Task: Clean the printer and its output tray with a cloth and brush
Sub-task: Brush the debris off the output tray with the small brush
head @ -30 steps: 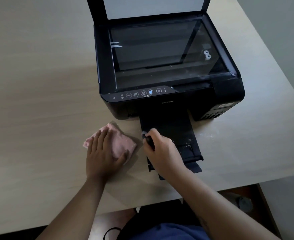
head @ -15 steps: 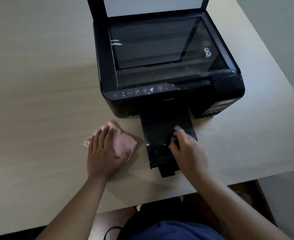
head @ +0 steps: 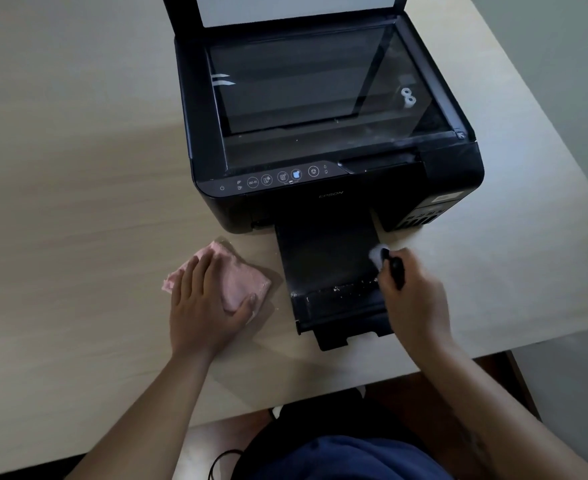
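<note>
A black printer [head: 334, 195] stands on the pale wooden table with its scanner lid raised and the glass bare. Its black output tray [head: 323, 265] is pulled out toward me, with white dust specks along its lower step. My right hand [head: 413, 299] grips a small black-handled brush [head: 391, 263] whose white bristles touch the tray's right edge. My left hand [head: 205, 303] lies flat, fingers spread, on a folded pink cloth [head: 237, 282] on the table left of the tray.
The table [head: 77, 237] ends close in front of me and at the right, where a grey wall or floor shows. White dust lies on the table right of the tray. My dark clothing and lap are below the table edge.
My right hand has swept the brush from the tray's left edge across to its right edge. The left hand has stayed on the cloth.
</note>
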Available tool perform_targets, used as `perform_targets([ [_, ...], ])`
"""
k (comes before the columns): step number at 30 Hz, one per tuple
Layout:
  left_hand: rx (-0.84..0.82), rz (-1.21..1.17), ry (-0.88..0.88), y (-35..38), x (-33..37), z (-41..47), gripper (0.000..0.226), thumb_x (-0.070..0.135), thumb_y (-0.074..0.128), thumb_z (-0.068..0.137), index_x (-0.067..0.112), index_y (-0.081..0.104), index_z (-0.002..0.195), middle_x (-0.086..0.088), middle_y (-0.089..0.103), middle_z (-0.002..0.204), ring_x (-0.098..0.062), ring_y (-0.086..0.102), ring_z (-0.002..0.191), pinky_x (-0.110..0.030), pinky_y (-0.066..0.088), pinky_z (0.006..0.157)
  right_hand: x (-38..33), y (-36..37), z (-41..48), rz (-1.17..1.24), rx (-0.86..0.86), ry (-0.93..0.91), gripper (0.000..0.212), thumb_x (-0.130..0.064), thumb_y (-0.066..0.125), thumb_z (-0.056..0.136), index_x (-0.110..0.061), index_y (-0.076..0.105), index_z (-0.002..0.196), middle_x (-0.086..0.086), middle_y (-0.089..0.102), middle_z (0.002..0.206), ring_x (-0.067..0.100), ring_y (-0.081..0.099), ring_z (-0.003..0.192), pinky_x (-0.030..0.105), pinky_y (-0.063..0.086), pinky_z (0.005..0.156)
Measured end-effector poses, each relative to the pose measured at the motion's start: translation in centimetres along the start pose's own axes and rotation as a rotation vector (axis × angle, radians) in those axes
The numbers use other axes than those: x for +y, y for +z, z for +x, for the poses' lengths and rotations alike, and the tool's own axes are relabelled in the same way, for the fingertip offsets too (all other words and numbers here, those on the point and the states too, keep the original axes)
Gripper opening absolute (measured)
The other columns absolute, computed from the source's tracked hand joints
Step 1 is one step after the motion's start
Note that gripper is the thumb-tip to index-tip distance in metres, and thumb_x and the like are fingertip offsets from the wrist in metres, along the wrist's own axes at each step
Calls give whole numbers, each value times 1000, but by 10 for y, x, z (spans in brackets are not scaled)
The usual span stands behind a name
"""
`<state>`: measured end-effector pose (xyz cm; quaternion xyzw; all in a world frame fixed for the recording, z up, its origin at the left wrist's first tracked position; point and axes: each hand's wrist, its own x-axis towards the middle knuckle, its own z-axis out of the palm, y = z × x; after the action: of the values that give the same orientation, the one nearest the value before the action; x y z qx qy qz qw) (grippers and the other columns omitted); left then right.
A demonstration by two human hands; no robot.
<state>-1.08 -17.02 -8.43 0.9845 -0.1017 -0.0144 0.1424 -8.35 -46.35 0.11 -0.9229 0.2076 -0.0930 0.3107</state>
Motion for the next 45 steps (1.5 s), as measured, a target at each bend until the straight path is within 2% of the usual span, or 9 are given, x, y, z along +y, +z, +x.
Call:
perform_targets([
  [6,14,-2,-4,-1,1,-1,89,69,48,79,14,35,147,-5,30,158,-23,21,148,-45,22,118,-47,42,-26,-50,-238,-296,15,-19,62,92,-11,60,104,3,66,74,23,63,61,35,51,48],
  [9,3,-25,1,-1,1,0,90,69,50,78,15,33,148,-4,28,158,-22,20,148,-44,20,119,-65,46,-34,166,-361,-190,23,-35,51,94,-13,55,95,1,63,71,20,60,60,38,49,51],
  [13,74,-221,31,-10,-1,3,81,59,45,83,9,34,146,-12,32,154,-29,24,145,-52,24,115,-40,25,-24,260,-302,-28,14,-26,58,95,-13,56,89,-5,60,66,5,58,56,21,45,45],
  [21,534,-139,323,-92,43,63,42,34,53,90,5,50,120,-21,52,126,-38,44,120,-43,26,105,2,-9,-17,-22,-57,-26,15,-11,62,92,-20,51,89,-9,47,61,13,43,47,26,26,43],
  [25,308,-61,392,-117,73,110,45,37,50,92,9,55,127,-9,55,134,-31,43,132,-39,28,112,-22,21,-38,-62,-273,-222,16,-18,58,95,-12,56,110,-3,59,70,16,52,56,18,30,44],
  [29,174,-33,357,-128,84,141,54,49,45,92,19,51,137,-2,47,147,-23,40,136,-41,28,115,-37,33,-46,106,-416,-237,9,-26,53,96,-19,49,94,-2,60,72,17,56,59,42,47,49],
  [39,43,73,276,-126,88,168,65,58,34,95,25,28,151,-3,19,162,-22,15,148,-39,12,120,5,-15,-24,-133,-54,19,14,-19,59,93,-17,48,85,-4,52,63,24,49,51,30,28,44],
  [43,54,81,268,-127,87,169,65,59,34,95,26,28,151,-2,20,162,-22,16,148,-38,12,119,-29,18,-41,-85,-271,-203,7,-17,62,93,-13,57,94,-11,52,62,10,47,47,19,29,40],
  [45,52,85,266,-127,87,169,66,60,34,94,27,29,151,-1,21,162,-22,16,148,-39,13,119,-47,28,-47,119,-393,-127,7,-24,60,95,-19,56,93,-9,58,67,9,55,55,26,43,44],
])
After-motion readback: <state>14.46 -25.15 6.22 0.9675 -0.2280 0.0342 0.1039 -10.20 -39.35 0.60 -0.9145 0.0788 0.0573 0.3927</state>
